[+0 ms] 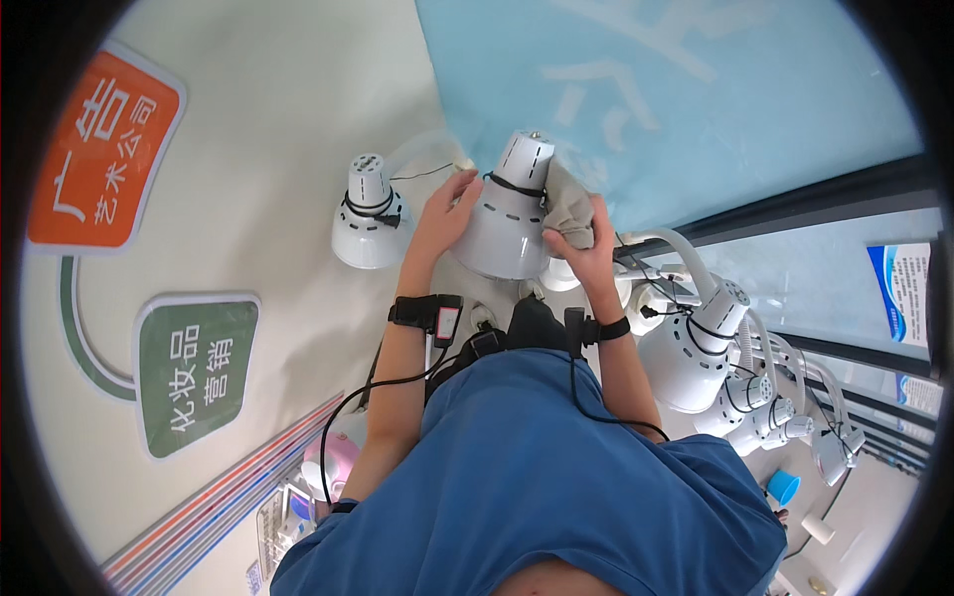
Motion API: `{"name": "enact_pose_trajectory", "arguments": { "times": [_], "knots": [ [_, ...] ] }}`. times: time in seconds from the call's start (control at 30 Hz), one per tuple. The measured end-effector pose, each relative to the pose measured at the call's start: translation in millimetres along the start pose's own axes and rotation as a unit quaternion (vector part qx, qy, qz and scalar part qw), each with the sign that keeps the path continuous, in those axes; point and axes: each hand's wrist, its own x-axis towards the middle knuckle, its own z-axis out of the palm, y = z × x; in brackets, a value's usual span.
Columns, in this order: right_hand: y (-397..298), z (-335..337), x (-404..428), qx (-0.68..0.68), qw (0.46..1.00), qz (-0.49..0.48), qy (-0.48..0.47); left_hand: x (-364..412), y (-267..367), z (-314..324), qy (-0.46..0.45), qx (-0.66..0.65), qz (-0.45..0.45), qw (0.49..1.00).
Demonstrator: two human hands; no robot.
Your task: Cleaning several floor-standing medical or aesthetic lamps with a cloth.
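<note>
A white lamp head (505, 231) with a dark cord wound round its neck is between my hands. My left hand (449, 212) lies against the left side of its shade, the fingers pointing up and holding nothing. My right hand (592, 249) grips a crumpled grey-beige cloth (568, 205), which touches the lamp's right side near the neck. A second white lamp head (370, 223), its cord and black plug wrapped round it, is just left of my left hand.
More white lamps (689, 357) on bent arms line the right side beside dark-framed glass (775, 216). A blue frosted panel (671, 97) rises ahead. The left wall has an orange sign (112, 149) and a green sign (197, 372). A blue bucket (783, 486) stands at lower right.
</note>
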Motion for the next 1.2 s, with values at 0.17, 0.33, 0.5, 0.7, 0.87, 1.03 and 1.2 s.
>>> {"name": "enact_pose_trajectory", "arguments": {
  "times": [0.17,0.33,0.5,0.7,0.87,1.03,1.2],
  "knots": [
    [-27.6,24.1,-4.7,-0.065,0.986,-0.134,-0.078,-10.5,-18.3,11.3,0.033,0.02,0.004,0.999],
    [-45.0,67.2,-17.0,-0.185,0.94,-0.258,-0.124,-4.1,-38.9,12.2,-0.021,-0.125,0.013,0.992],
    [-10.1,42.1,-30.4,-0.154,0.96,-0.214,-0.096,-13.9,-18.8,18.3,0.002,-0.033,0.067,0.997],
    [38.3,12.8,-48.0,-0.118,0.988,-0.1,-0.015,-10.5,-12.5,22.6,0.058,0.063,0.006,0.996],
    [101.7,24.2,-64.5,0.175,0.963,0.191,0.069,-7.4,-25.3,11.7,0.066,0.07,-0.003,0.995],
    [150.8,25.2,-52.7,0.494,0.798,0.343,0.032,-9.5,-15.8,14.0,0.032,0.063,-0.019,0.997],
    [200.8,32.3,-21.8,0.263,0.952,0.152,0.033,-5.1,-10.2,29.0,0.005,0.025,-0.03,0.999]
  ]
}}
